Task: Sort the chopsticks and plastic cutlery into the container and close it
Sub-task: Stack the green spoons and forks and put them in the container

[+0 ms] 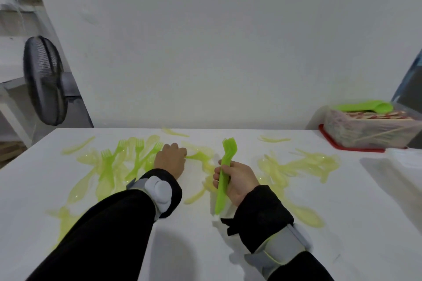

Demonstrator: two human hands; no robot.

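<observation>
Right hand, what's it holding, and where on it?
The right hand grips a bunch of green forks around the handles, tines pointing up.

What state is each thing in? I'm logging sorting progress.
Container: open, chopsticks inside, green cutlery on top.
Red lid: off, under the container.
Right hand: gripping a bunch of green forks.
Left hand: on loose cutlery, grip hidden.
Fan: blades blurred; running unclear.

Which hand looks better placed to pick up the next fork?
The left hand: it rests among the loose forks, while the right hand already grips a fork bundle.
</observation>
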